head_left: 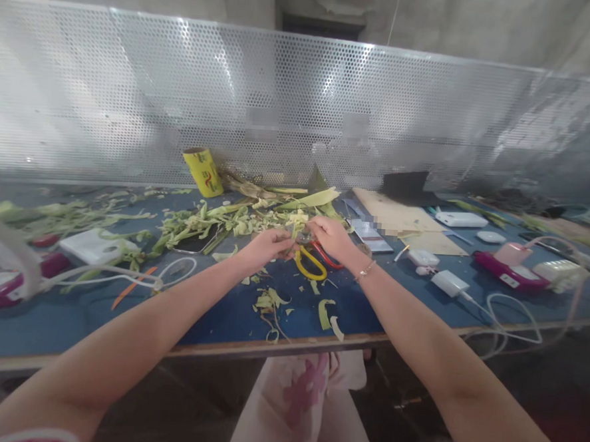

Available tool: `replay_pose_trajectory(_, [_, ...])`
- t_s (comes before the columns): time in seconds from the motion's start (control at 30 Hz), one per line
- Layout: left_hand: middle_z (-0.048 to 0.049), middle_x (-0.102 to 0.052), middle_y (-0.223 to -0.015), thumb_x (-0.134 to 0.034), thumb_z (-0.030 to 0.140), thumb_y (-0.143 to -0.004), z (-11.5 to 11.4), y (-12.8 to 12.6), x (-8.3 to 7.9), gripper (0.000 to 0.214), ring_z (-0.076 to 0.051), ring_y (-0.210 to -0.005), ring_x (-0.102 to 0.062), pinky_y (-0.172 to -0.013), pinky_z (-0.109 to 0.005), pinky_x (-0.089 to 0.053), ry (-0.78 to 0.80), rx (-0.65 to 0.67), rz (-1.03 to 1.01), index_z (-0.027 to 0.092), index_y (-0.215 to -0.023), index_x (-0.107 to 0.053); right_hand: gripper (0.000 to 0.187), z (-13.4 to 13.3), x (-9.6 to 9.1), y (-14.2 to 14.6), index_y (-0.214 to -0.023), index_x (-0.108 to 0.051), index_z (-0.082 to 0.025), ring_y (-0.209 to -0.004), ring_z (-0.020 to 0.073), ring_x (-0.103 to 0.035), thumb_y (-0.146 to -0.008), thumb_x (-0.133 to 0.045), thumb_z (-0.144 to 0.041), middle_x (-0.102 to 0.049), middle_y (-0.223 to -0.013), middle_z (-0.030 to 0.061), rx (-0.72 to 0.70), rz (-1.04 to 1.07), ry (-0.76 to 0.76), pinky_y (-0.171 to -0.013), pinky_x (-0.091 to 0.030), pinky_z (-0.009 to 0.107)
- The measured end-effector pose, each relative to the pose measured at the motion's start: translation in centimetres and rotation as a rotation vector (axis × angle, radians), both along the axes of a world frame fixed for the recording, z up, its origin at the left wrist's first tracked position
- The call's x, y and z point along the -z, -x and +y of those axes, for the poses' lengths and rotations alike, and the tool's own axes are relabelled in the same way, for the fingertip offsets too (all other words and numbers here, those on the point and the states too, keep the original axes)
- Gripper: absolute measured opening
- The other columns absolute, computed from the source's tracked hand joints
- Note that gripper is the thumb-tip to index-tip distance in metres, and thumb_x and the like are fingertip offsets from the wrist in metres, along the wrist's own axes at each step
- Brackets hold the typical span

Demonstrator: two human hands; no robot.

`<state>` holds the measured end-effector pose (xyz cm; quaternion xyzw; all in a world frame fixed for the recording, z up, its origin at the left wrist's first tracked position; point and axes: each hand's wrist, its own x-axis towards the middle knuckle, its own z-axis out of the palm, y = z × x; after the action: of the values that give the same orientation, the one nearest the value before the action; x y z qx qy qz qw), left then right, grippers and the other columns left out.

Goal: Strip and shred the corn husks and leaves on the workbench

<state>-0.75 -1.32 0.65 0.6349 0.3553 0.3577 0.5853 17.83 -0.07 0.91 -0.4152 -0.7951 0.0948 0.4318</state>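
My left hand [275,244] and my right hand [330,236] meet over the middle of the blue table, fingers pinched. Between the fingertips is a small pale green plant piece [299,220], partly covered by them. Just beneath lies a pair of scissors with one yellow handle loop [310,264] and one red loop [329,258]; the hands hide most of its blades. Beyond my left hand spreads a heap of green stalks and leaves [199,223]. Peeled green scraps [269,299] and a curled strip [324,314] lie nearer the front edge.
A yellow cardboard tube [203,172] stands tilted before the perforated metal screen [302,101]. At right are a phone [371,236], brown cardboard [400,211], white chargers [450,284] and a purple power strip [514,273]. Cables and a white box [96,245] sit at left.
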Motion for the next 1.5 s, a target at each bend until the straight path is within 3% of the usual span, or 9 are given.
replay_pose_trajectory(0.2, [-0.0023,-0.06,-0.063,-0.071,0.038,-0.063,0.2,0.1,0.3,0.03,-0.008,-0.056,-0.055,-0.053,-0.02,-0.041,-0.018,-0.028,-0.014,0.012,-0.068,-0.057,0.028,-0.1,0.2,0.2,-0.063,-0.049,-0.017,-0.059,0.0115,-0.049,-0.087,-0.039,-0.027,-0.054,-0.06,0.0,-0.041,0.012,0.01,-0.06,-0.035,0.024])
replay_pose_trajectory(0.43, [-0.0021,-0.063,-0.065,-0.077,0.034,-0.058,0.0,0.1,0.3,0.032,-0.01,-0.059,-0.059,-0.061,-0.023,-0.047,0.069,0.002,-0.127,0.012,-0.07,-0.057,0.029,-0.5,0.1,0.3,-0.062,-0.05,-0.018,-0.062,0.0126,-0.053,-0.087,-0.039,-0.026,-0.057,-0.063,0.0014,-0.098,0.029,0.055,-0.063,-0.04,0.026])
replay_pose_trajectory(0.57, [-0.0011,-0.062,-0.065,-0.079,0.032,-0.055,-0.1,0.0,0.1,0.035,-0.011,-0.06,-0.061,-0.064,-0.024,-0.05,0.11,-0.006,-0.142,0.011,-0.07,-0.056,0.014,-0.2,0.5,0.6,-0.087,-0.056,-0.018,-0.068,0.0142,-0.058,-0.084,-0.045,-0.025,-0.062,-0.075,0.0029,-0.133,0.189,0.234,-0.068,-0.044,0.029])
replay_pose_trajectory(0.7, [0.0007,-0.061,-0.061,-0.08,0.029,-0.052,-0.1,0.0,0.1,0.036,-0.01,-0.059,-0.061,-0.063,-0.024,-0.05,0.098,-0.029,-0.169,0.012,-0.071,-0.055,0.026,-0.1,0.9,0.8,-0.106,-0.05,-0.019,-0.077,0.0154,-0.06,-0.081,-0.051,-0.026,-0.062,-0.087,0.0045,-0.291,0.385,0.49,-0.072,-0.047,0.031])
replay_pose_trajectory(0.8, [0.0014,-0.059,-0.057,-0.08,0.028,-0.052,0.0,0.0,0.1,0.035,-0.008,-0.054,-0.058,-0.057,-0.021,-0.047,0.059,-0.028,-0.158,0.011,-0.068,-0.054,0.023,-0.3,0.8,0.9,-0.096,-0.054,-0.018,-0.08,0.0149,-0.058,-0.077,-0.057,-0.031,-0.061,-0.088,0.0037,-0.377,0.365,0.513,-0.073,-0.046,0.03])
replay_pose_trajectory(0.93, [0.0023,-0.057,-0.051,-0.08,0.028,-0.051,0.0,0.0,0.1,0.035,-0.007,-0.048,-0.054,-0.049,-0.019,-0.042,0.0,-0.035,-0.124,0.012,-0.065,-0.052,0.025,-0.7,0.6,1.2,-0.079,-0.054,-0.016,-0.069,0.0121,-0.052,-0.075,-0.058,-0.04,-0.056,-0.075,-0.0003,-0.393,0.277,0.444,-0.067,-0.043,0.027])
replay_pose_trajectory(1.27, [0.0049,-0.052,-0.049,-0.077,0.033,-0.053,0.1,-0.4,0.6,0.037,-0.008,-0.045,-0.048,-0.045,-0.02,-0.036,-0.246,-0.154,0.146,0.016,-0.063,-0.045,0.029,-0.6,0.8,2.4,-0.078,-0.055,-0.015,-0.071,0.0129,-0.052,-0.064,-0.067,-0.038,-0.058,-0.075,0.0,-0.359,0.434,0.431,-0.069,-0.042,0.027])
replay_pose_trajectory(1.37, [0.0031,-0.053,-0.059,-0.073,0.038,-0.059,0.6,-0.2,1.2,0.035,-0.008,-0.052,-0.049,-0.049,-0.021,-0.039,-0.331,-0.215,0.152,0.015,-0.07,-0.049,0.027,-0.4,1.1,2.3,-0.078,-0.055,-0.015,-0.068,0.0115,-0.051,-0.066,-0.066,-0.037,-0.057,-0.073,-0.0006,-0.325,0.478,0.478,-0.064,-0.042,0.025])
replay_pose_trajectory(1.5, [-0.0007,-0.056,-0.079,-0.066,0.042,-0.068,0.9,0.0,1.3,0.036,-0.01,-0.067,-0.054,-0.06,-0.023,-0.046,-0.302,-0.286,-0.004,0.016,-0.087,-0.052,0.024,-0.4,1.3,2.0,-0.077,-0.056,-0.015,-0.062,0.0091,-0.05,-0.066,-0.066,-0.034,-0.054,-0.068,-0.002,-0.361,0.51,0.589,-0.059,-0.042,0.022])
